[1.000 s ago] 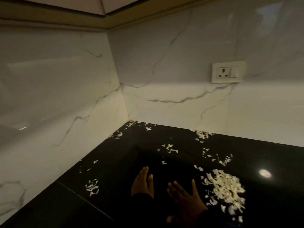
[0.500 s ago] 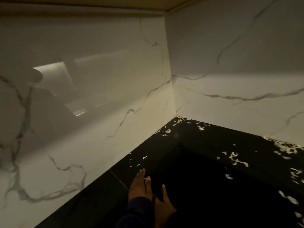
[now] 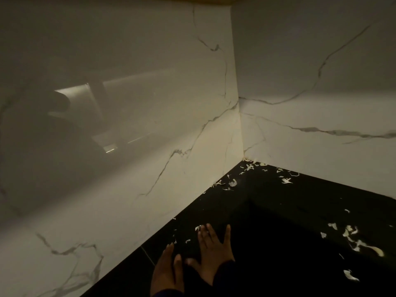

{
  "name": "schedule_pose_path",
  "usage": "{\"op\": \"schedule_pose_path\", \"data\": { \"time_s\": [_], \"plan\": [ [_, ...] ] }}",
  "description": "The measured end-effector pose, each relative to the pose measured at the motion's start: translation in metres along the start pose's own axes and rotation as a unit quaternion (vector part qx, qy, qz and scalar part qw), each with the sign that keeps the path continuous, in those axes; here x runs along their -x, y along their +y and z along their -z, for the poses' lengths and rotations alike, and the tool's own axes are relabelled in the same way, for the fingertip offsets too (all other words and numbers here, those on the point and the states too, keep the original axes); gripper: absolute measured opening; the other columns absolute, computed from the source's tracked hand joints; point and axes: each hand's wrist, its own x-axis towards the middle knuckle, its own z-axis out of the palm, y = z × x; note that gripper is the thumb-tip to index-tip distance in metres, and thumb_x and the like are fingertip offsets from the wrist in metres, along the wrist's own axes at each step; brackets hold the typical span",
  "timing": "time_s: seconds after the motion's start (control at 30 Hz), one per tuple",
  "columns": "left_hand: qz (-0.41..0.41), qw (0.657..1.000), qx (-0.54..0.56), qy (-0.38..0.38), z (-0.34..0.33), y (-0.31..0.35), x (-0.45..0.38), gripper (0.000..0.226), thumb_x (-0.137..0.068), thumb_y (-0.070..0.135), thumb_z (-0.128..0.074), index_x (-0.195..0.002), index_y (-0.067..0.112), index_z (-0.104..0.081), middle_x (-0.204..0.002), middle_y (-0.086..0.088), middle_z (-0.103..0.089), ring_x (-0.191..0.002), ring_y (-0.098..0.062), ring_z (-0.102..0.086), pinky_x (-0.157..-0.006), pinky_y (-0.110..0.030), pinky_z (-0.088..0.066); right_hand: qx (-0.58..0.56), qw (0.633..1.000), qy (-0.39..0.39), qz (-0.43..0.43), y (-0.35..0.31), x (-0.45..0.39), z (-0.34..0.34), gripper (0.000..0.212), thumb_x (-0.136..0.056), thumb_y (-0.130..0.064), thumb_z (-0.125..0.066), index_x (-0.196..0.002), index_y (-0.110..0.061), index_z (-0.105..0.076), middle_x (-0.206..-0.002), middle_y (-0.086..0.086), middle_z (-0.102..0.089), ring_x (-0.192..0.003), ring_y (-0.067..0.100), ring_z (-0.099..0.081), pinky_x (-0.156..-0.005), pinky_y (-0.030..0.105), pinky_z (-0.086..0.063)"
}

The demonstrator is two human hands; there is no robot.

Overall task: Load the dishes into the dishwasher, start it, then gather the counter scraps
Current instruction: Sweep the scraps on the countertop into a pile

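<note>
Head view is showing us a dark corner now, because we are turning toward the wall on our left. The big pile of scraps and the wall socket we were seeing a second ago are slipping out of sight on our right. Our left hand is lying flat on the black counter, fingers straight, holding nothing. Our right hand is flat beside it, fingers spread, also holding nothing, and its thumb is nearly touching the left hand. Both hands are sliding closer to the marble wall than before.

Tiny scraps are lying just past our right fingertips. More corner scraps are sitting far ahead of both hands, where the two walls meet. Other bits are lying well off to the right of our right hand.

We think we are sweeping the small bits on this side toward that pile. No dishes or dishwasher are showing, so we cannot tell about those.
</note>
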Motion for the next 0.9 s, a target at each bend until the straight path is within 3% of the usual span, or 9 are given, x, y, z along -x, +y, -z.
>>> {"op": "schedule_pose_path", "data": {
  "time_s": [0.2, 0.33, 0.5, 0.6, 0.73, 0.83, 0.9],
  "plan": [
    [0.01, 0.999, -0.001, -0.051, -0.012, 0.013, 0.004, 0.044, -0.096, 0.023, -0.037, -0.14, 0.019, -0.03, -0.15, -0.003, -0.029, -0.139, -0.02, -0.024, -0.114, -0.035, -0.02, -0.054, 0.986, -0.017, -0.157, 0.081, 0.024, 0.002, 0.112, -0.059, -0.082, 0.016, -0.149, -0.016, 0.006, -0.157, 0.003, 0.014, -0.144, 0.022, 0.018, -0.1, 0.068, 0.019],
    [-0.007, 0.998, 0.021, -0.057, -0.029, 0.032, 0.03, 0.043, -0.094, 0.021, -0.042, -0.137, 0.018, -0.037, -0.147, -0.004, -0.035, -0.138, -0.02, -0.028, -0.114, -0.036, -0.021, -0.073, 0.967, 0.012, -0.244, 0.134, 0.075, -0.01, 0.092, -0.082, -0.076, -0.005, -0.149, -0.014, 0.004, -0.158, 0.003, 0.011, -0.144, 0.02, 0.016, -0.099, 0.068, 0.02],
    [-0.05, 0.992, 0.028, -0.108, -0.051, 0.064, 0.065, 0.045, -0.095, 0.024, -0.042, -0.139, 0.019, -0.034, -0.149, -0.001, -0.032, -0.139, -0.017, -0.027, -0.116, -0.033, -0.02, -0.105, 0.944, 0.018, -0.312, 0.179, 0.136, -0.021, 0.091, -0.084, -0.074, -0.008, -0.149, -0.012, 0.004, -0.157, 0.003, 0.013, -0.144, 0.018, 0.017, -0.096, 0.065, 0.024],
    [-0.104, 0.984, -0.004, -0.144, -0.068, 0.083, 0.084, 0.046, -0.097, 0.029, -0.036, -0.142, 0.021, -0.027, -0.15, 0.002, -0.028, -0.139, -0.014, -0.026, -0.115, -0.03, -0.021, -0.09, 0.935, 0.034, -0.34, 0.19, 0.17, -0.026, 0.091, -0.085, -0.073, -0.01, -0.149, -0.011, 0.003, -0.158, 0.004, 0.012, -0.144, 0.018, 0.017, -0.082, 0.062, 0.032],
    [-0.141, 0.974, -0.021, -0.176, -0.087, 0.11, 0.111, 0.046, -0.098, 0.032, -0.03, -0.143, 0.023, -0.024, -0.151, 0.003, -0.025, -0.14, -0.014, -0.023, -0.115, -0.031, -0.02, -0.116, 0.922, 0.01, -0.37, 0.201, 0.207, -0.028, 0.09, -0.086, -0.073, -0.01, -0.149, -0.011, 0.003, -0.158, 0.005, 0.011, -0.144, 0.019, 0.016, -0.102, 0.067, 0.016],
    [-0.152, 0.967, -0.033, -0.2, -0.096, 0.128, 0.132, 0.046, -0.098, 0.033, -0.03, -0.143, 0.025, -0.022, -0.152, 0.004, -0.024, -0.14, -0.014, -0.021, -0.115, -0.032, -0.02, -0.117, 0.916, 0.009, -0.385, 0.208, 0.233, -0.033, 0.089, -0.086, -0.072, -0.01, -0.15, -0.011, 0.002, -0.158, 0.005, 0.012, -0.145, 0.02, 0.016, -0.104, 0.066, 0.013],
    [-0.165, 0.965, -0.042, -0.198, -0.102, 0.137, 0.143, 0.045, -0.098, 0.033, -0.029, -0.142, 0.025, -0.022, -0.152, 0.004, -0.024, -0.141, -0.013, -0.02, -0.116, -0.032, -0.021, -0.114, 0.912, 0.006, -0.393, 0.211, 0.247, -0.035, 0.09, -0.085, -0.073, -0.009, -0.149, -0.011, 0.003, -0.157, 0.005, 0.013, -0.144, 0.021, 0.016, -0.099, 0.064, 0.021]
  ]
}}
